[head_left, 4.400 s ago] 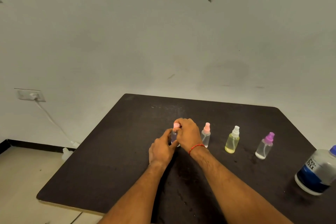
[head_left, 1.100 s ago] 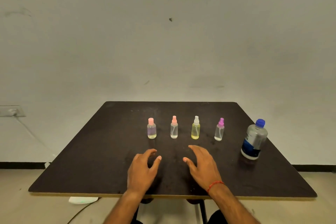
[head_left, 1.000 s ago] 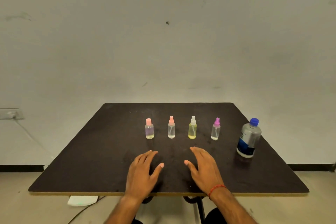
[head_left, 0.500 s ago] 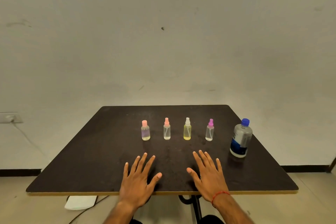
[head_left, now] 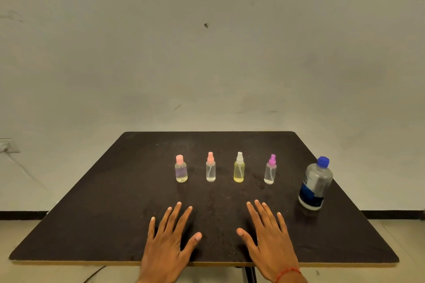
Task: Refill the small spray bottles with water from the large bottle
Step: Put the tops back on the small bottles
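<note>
Fingers (head_left: 174,216) of the left hand (head_left: 169,243) lie straight and spread, flat on the dark matte tabletop (head_left: 103,218); the right hand (head_left: 270,240) mirrors it, fingers (head_left: 262,216) apart, palm down, holding nothing. A red thread circles the right wrist.

Beyond the fingertips, well apart from them, four small bottles stand upright in a row, each capped. Ahead of the left fingertips is the small clear plastic bottle with a flat pink cap (head_left: 181,171), holding pale liquid with a faint violet tint. Next, ahead of the gap between the hands, stands the slim clear spray bottle with a peach nozzle (head_left: 210,171) — its dip tube shows, but the water level cannot be read. Ahead of the right thumb is the yellow-tinted spray bottle with a white nozzle (head_left: 239,171), which looks filled near to its shoulder. Just past the right fingertips' line stands the small clear spray bottle with a purple nozzle (head_left: 270,171).

Outward of the right little finger, nearer than the row, the large clear plastic water bottle with a blue cap and dark blue label (head_left: 315,185) stands closed — its level cannot be told.
</note>
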`<state>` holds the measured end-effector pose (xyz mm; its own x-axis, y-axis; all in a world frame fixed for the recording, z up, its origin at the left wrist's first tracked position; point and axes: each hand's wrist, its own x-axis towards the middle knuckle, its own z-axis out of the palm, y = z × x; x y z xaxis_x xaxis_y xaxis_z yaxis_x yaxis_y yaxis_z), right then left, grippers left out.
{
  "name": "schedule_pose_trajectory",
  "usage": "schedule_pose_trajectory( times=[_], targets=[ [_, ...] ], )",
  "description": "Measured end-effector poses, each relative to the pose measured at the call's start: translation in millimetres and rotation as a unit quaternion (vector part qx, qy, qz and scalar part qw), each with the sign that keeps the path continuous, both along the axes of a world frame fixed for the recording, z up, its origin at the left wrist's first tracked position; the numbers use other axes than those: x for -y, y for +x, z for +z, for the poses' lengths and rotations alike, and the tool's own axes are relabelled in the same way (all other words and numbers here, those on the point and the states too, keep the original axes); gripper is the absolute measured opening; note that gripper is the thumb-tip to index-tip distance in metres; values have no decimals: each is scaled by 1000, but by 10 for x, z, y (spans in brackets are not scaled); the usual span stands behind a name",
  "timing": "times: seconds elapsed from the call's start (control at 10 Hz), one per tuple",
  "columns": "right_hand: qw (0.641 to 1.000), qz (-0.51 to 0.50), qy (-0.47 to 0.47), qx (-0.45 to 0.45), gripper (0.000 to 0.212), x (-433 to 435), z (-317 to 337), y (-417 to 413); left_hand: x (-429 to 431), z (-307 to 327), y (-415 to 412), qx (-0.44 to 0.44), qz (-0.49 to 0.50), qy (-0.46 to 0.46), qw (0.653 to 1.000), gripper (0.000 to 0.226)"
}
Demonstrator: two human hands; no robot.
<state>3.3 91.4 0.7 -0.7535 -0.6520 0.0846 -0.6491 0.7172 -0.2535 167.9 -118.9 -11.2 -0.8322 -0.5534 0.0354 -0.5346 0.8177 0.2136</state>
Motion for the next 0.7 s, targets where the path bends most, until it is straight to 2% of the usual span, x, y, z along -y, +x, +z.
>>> schedule_pose_trajectory(
  times=[0.1, 0.2, 0.3, 0.4, 0.5, 0.6, 0.7],
  targets=[
    [1000, -4, 16, 6, 78, 30, 33, -35, 22, 30, -39, 14, 3, 12, 1000, 92],
    [999, 6, 28, 18, 84, 64, 32, -87, 134, -68, -84, 5, -17, -25, 1000, 84],
    [999, 16, 35, -29, 88, 94, -56, -160, 190, -119, -130, 43, -10, -23, 999, 96],
    [998, 6, 56, 36, 87, 143, -11, -239, 249, -108, -167, 39, -25, -13, 999, 97],
    [997, -8, 66, 24, 84, 171, 45, -312, 306, -30, -245, 7, -61, -29, 998, 96],
    [998, 6, 41, 53, 83, 201, 110, -374, 395, 42, -307, -31, -75, -51, 995, 92],
    [999, 3, -18, 49, 78, 266, 241, -412, 399, 247, -379, -107, -75, -46, 990, 80]
  ],
)
